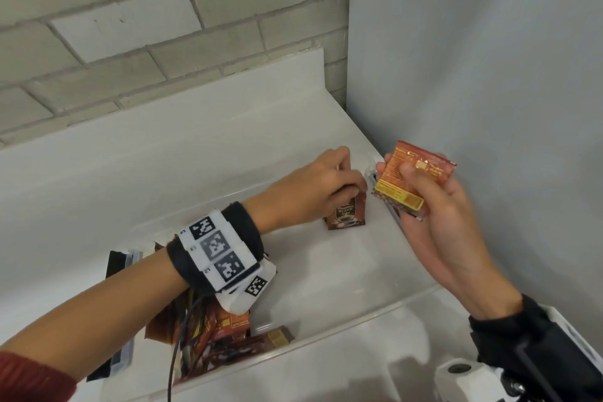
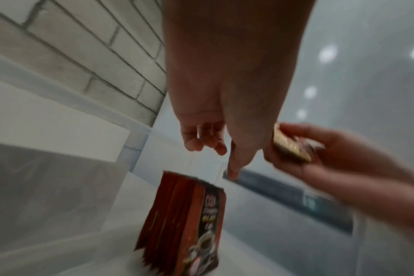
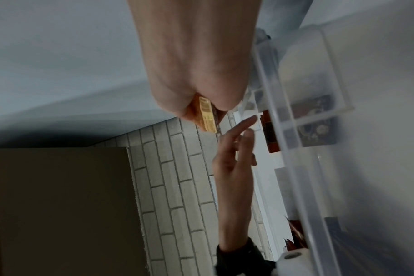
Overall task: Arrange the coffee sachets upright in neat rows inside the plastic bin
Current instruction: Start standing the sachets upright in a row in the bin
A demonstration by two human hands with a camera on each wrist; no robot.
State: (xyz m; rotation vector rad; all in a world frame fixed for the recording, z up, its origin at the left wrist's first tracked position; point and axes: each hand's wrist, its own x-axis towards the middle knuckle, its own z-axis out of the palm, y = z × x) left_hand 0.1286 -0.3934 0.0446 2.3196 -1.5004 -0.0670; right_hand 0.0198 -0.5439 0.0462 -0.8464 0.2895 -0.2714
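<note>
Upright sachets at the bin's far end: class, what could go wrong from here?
1. The upright sachets stand free on the bin floor; the left hand hovering over them could topple them.
2. The right hand holds several sachets in one grip; some might slip.

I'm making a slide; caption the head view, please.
Left hand over upright sachets in the clear bin; right hand holds more sachets.

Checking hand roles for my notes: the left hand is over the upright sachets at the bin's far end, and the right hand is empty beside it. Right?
Not quite: the right hand is not empty, it grips a bunch of sachets. The head view shows this. The left hand is indeed over the upright sachets at the far end of the bin.
</note>
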